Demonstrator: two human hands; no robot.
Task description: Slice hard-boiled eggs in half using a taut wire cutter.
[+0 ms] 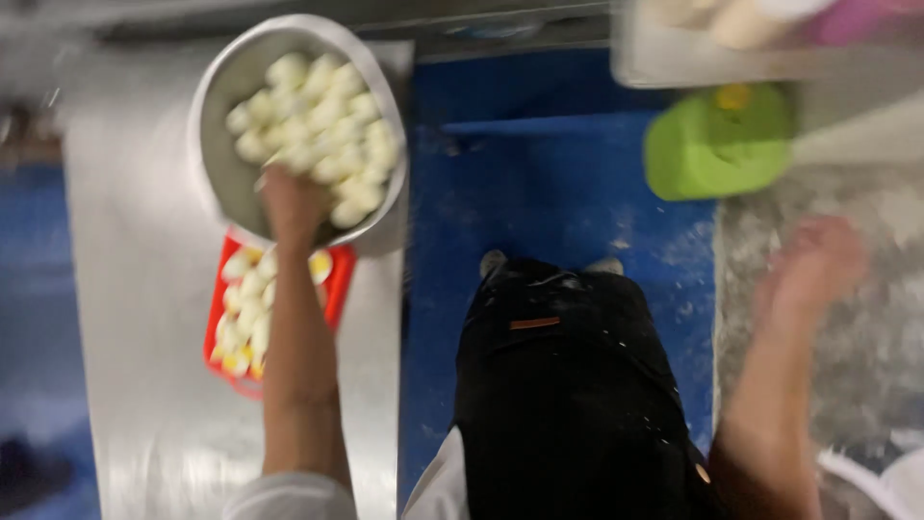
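Observation:
A metal bowl (pixel 219 144) full of several pale peeled eggs (pixel 318 125) stands at the far end of a steel counter. My left hand (pixel 291 204) reaches into the bowl's near side, fingers curled among the eggs; the blur hides whether it holds one. Just below the bowl sits a red tray (pixel 337 289) with several halved eggs showing yellow yolk, partly hidden by my forearm. My right hand (pixel 813 265) hovers over a flour-dusted surface on the right, blurred, with nothing visible in it.
A green plastic container (pixel 717 144) lies beyond my right hand. The steel counter (pixel 135 289) runs along the left. Blue floor (pixel 539 193) lies between the two surfaces, with my dark apron (pixel 568 385) and shoes over it.

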